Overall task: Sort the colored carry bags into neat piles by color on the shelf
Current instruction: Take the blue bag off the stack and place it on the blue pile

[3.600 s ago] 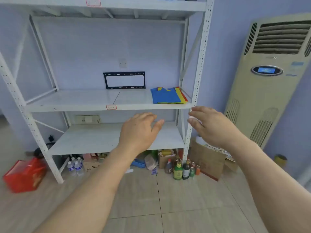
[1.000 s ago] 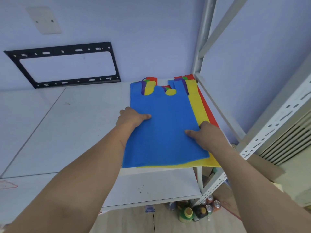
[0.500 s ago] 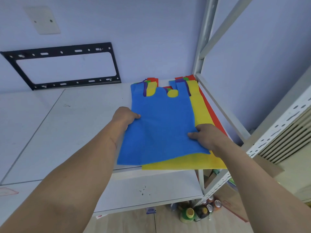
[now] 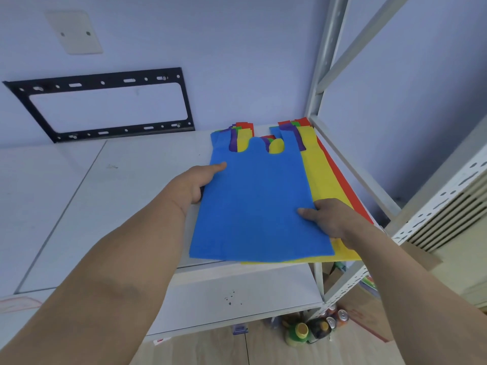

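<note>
**Two hands grip top blue bag on a mixed stack at the shelf's right end**

A person's left hand point(image 4: 196, 180) and right hand point(image 4: 330, 218) hold the blue bag point(image 4: 257, 204) that lies on top of a stack of colored carry bags at the right end of a white metal shelf point(image 4: 131, 185). The left hand grips the bag's left edge, thumb flat on top and the fingers point(image 4: 200, 192) tucked beneath it. The right hand pinches the right edge, thumb on the blue surface and the other fingers hidden under the bag. The blue bag's front edge hangs over the shelf's front lip. Under it lies a yellow bag point(image 4: 322, 175), offset toward the right, and beneath that a red bag point(image 4: 347, 192) shows as a strip along the shelf's side rail. Purple and green edges peek out among the handles at the back of the stack. A black metal bracket point(image 4: 105, 105) is fixed to the wall behind the shelf, with a blank wall plate point(image 4: 75, 31) above it. Bottles and cans point(image 4: 313, 329) stand on the floor below, by the shelf's corner post.
</note>
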